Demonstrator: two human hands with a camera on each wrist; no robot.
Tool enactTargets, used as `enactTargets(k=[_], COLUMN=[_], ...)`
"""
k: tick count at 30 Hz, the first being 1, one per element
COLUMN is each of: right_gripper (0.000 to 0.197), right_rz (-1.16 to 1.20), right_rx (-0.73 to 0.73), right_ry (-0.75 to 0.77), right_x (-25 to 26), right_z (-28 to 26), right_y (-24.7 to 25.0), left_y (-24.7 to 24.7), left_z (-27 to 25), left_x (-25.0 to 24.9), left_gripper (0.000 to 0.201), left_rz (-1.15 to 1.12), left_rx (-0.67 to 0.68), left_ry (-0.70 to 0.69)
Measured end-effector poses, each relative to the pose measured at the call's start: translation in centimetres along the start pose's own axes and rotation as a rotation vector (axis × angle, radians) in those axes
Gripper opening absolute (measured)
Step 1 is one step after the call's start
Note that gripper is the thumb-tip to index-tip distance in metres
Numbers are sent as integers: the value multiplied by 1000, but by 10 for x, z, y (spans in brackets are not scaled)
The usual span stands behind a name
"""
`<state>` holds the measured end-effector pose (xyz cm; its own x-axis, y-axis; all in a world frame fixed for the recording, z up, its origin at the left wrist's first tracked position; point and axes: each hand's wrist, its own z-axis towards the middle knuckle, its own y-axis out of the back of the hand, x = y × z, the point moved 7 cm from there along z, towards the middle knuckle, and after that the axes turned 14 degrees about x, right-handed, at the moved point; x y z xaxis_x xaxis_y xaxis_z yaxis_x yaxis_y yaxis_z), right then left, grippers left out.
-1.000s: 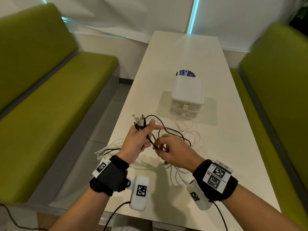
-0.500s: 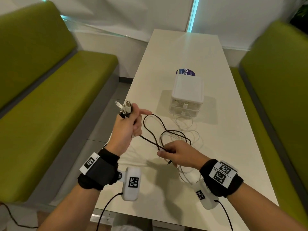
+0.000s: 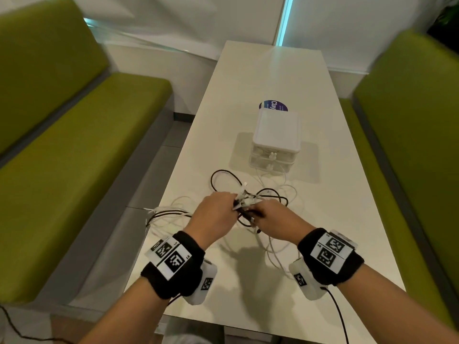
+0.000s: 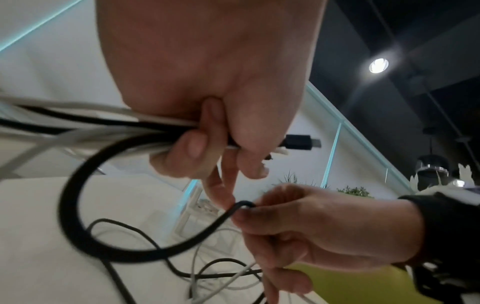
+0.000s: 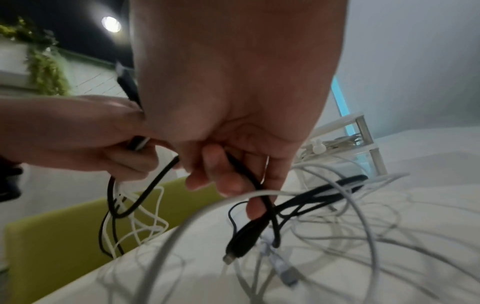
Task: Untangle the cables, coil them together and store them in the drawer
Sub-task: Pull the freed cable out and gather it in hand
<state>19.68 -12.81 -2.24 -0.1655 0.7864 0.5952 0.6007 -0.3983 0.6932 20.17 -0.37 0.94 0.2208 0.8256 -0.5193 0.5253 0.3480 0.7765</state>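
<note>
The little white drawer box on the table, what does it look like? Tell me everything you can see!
The drawer box is small, white and looks like plastic, with a flat lid and see-through stacked drawers, each with a tiny knob. It stands upright on the white table, beyond both hands. The drawers look shut, and pale cables show inside one. A round blue sticker peeks out behind it. Loose white cables lie just in front of it.

both hands met over the table point(image 3: 323, 120): left hand point(image 3: 213, 214) gripped bundled plug ends point(image 3: 242, 199), right hand point(image 3: 275, 219) pinched black cable point(image 3: 223, 173); drawer unit point(image 3: 275, 137) beyond
</note>
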Motion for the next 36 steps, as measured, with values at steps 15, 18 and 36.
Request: enactTargets(k=[15,18,36], right_gripper=[40,40,41], right_rz=[206,222,137], right_rx=[-140,-157,-94], right_ry=[-68,-53,-21], right_x=[-10,-6,-3], right_z=[-2,-3,-4], right_y=[4,6,5], left_y=[46,53,30], left_z=[-19,-27,-13], left_x=[20,18,14], left_gripper=[23,28,20], left_rz=[-1140,-1135,-692], left_rx=[-397,-489,-210], left_ry=[-173,-212,-164])
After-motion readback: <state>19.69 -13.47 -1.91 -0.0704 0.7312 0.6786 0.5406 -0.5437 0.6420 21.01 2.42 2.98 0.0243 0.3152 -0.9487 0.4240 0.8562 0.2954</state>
